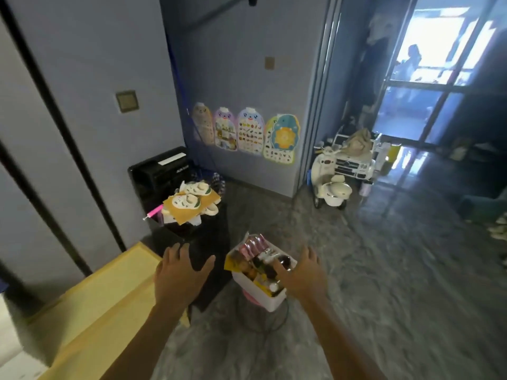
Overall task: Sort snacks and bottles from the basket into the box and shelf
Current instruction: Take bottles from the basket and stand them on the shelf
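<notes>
A white basket (271, 298) stands low on the floor on a pink stool, packed with snack packets and bottles (256, 259). My right hand (304, 272) reaches out over the basket's right side, fingers spread, with nothing in it. My left hand (178, 272) is stretched out to the left of the basket, over a black cabinet (211, 242), palm down and fingers apart, holding nothing. The picture is blurred, so single snacks are hard to tell apart.
A yellow wooden surface (104, 297) runs along the lower left. The black cabinet carries children's shoes (192, 198) on cardboard, with a black appliance (159, 171) behind. Toy ride-on vehicles (343, 171) stand at the back right near a glass door.
</notes>
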Tool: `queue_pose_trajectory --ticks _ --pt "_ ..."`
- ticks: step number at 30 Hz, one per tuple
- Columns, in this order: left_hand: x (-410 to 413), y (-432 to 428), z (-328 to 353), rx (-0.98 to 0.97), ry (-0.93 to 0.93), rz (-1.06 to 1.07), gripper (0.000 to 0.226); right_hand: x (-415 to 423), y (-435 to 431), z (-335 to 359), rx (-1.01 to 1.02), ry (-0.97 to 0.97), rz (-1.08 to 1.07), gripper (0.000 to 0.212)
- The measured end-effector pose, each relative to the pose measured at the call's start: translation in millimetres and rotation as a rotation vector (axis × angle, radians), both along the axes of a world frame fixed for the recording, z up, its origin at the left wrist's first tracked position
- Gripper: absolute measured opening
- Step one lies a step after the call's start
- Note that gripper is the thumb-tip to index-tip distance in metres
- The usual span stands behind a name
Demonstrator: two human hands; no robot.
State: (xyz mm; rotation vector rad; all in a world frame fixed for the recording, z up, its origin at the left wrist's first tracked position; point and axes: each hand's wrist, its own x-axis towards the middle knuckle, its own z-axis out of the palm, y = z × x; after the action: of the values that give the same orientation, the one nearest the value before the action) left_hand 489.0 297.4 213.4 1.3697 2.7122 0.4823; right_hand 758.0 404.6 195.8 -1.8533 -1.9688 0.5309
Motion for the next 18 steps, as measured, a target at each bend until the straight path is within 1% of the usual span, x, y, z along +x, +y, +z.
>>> queue_pose_trajectory --ticks 5,8,11,13,15,17,18 --pt "0.9 86.7 -31.2 -0.047 -0.053 -0.142 0.109 5.7 51.9 -34.2 -0.05 -0.026 -0.07 0.108" --pt "-5.9 142.6 -52.9 -0.066 -0.083 -0.211 0.108 -2.6 90.7 -52.2 -0.07 -0.034 -0.112 0.11" --pt "-15.3 198.7 -77.4 -0.087 -0.093 -0.288 0.122 -16.5 133.4 -68.4 -0.098 -0.073 -0.146 0.113" --pt "-20.4 232.2 -94.6 -0.111 -0.14 -0.333 0.13 -26.1 157.8 -82.3 -0.126 -0.081 -0.173 0.11" --pt "-22.1 261.5 -107.4 -0.133 -0.178 -0.367 0.122 -35.9 180.0 -97.8 -0.164 -0.083 -0.192 0.109" --pt "-23.6 288.8 -123.6 -0.136 -0.174 -0.406 0.107 -44.1 199.1 -112.1 -0.201 -0.103 -0.2 0.107" --pt "-23.8 302.3 -132.5 -0.138 -0.168 -0.421 0.104 -46.7 207.7 -119.8 -0.213 -0.117 -0.203 0.105"
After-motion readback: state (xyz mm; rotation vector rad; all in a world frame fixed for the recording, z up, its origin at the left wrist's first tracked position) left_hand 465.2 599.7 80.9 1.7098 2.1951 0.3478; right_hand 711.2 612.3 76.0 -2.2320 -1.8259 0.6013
